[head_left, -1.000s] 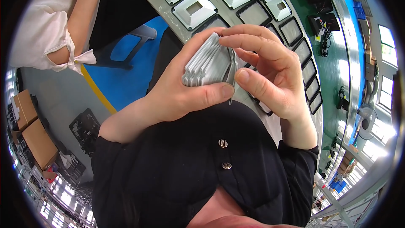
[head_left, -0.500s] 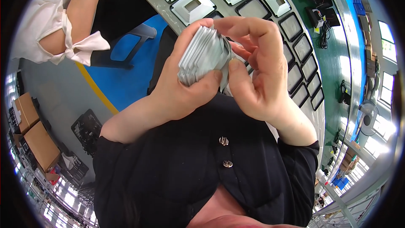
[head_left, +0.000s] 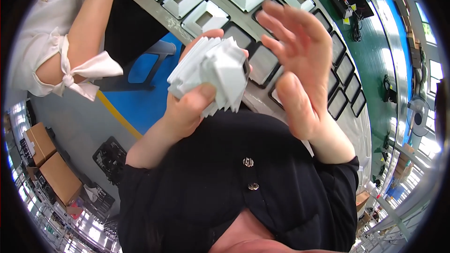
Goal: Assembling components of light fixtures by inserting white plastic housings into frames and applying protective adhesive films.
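My left hand grips a thick stack of white moulded trays, held up in front of my chest with the thumb pressed on its near face. My right hand is lifted just to the right of the stack, fingers spread apart and holding nothing. Behind both hands runs a grey conveyor belt with rows of dark square pockets. Several pockets at the far end hold white trays.
A co-worker in a white tied sleeve reaches an arm toward the belt at the upper left. Cardboard boxes and a black crate sit on the floor at the left. A green floor strip with equipment lies beyond the belt.
My right hand has let go of the tray stack and opened, moving off to the right. The left hand has kept the stack and turned it, so its edges fan out.
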A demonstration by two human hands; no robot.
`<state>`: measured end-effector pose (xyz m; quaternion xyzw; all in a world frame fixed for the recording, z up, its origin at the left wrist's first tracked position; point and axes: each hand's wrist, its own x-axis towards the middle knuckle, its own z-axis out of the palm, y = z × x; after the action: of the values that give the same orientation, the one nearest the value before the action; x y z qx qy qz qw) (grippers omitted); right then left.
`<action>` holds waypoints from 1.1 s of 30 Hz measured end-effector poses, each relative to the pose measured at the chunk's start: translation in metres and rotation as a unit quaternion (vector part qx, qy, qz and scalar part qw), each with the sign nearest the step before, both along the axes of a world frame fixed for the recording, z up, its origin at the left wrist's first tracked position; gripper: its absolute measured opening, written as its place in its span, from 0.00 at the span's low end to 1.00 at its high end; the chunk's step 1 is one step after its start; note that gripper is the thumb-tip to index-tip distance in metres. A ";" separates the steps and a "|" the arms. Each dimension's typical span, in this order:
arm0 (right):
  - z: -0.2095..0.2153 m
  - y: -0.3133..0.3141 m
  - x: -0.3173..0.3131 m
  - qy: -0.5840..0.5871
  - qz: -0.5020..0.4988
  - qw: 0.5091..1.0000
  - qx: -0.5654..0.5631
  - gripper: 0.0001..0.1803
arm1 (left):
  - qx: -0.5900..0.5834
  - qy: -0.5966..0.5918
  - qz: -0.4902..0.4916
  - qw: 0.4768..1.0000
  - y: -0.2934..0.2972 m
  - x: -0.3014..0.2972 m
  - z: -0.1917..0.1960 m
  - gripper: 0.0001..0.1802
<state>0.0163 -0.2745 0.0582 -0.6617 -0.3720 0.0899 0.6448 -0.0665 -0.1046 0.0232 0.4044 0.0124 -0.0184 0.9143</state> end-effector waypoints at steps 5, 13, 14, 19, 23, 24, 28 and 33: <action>0.005 -0.013 -0.024 -0.201 -0.003 0.971 -0.129 0.30 | -0.080 0.016 -0.045 0.996 0.004 -0.007 0.007 0.48; -0.001 -0.019 -0.054 -0.324 -0.005 0.944 -0.055 0.17 | -0.120 -0.004 -0.055 0.991 -0.014 -0.045 0.012 0.51; -0.005 -0.021 -0.058 -0.335 -0.002 0.941 -0.034 0.17 | -0.133 -0.026 -0.060 0.989 -0.017 -0.049 0.006 0.50; 0.022 -0.044 -0.042 -0.255 0.073 0.954 -0.142 0.16 | -0.065 0.056 0.025 0.996 -0.021 -0.065 0.009 0.49; 0.031 -0.059 -0.001 -0.271 0.021 0.864 -0.423 0.07 | -0.070 0.068 0.042 0.994 -0.010 -0.069 -0.006 0.49; 0.026 -0.058 0.007 -0.279 0.022 0.844 -0.458 0.06 | -0.075 0.068 0.038 0.994 -0.006 -0.068 -0.009 0.49; 0.018 -0.042 0.030 -0.275 0.047 0.801 -0.529 0.06 | -0.092 0.068 0.049 0.992 0.001 -0.065 -0.008 0.50; 0.015 -0.029 0.050 -0.265 0.082 0.787 -0.551 0.07 | -0.072 0.077 0.051 0.993 0.010 -0.060 -0.009 0.53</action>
<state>0.0667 -0.3033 0.0734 -0.8691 -0.4687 0.1533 0.0367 -0.1268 -0.0944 0.0141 0.3335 0.1019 -0.0039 0.9372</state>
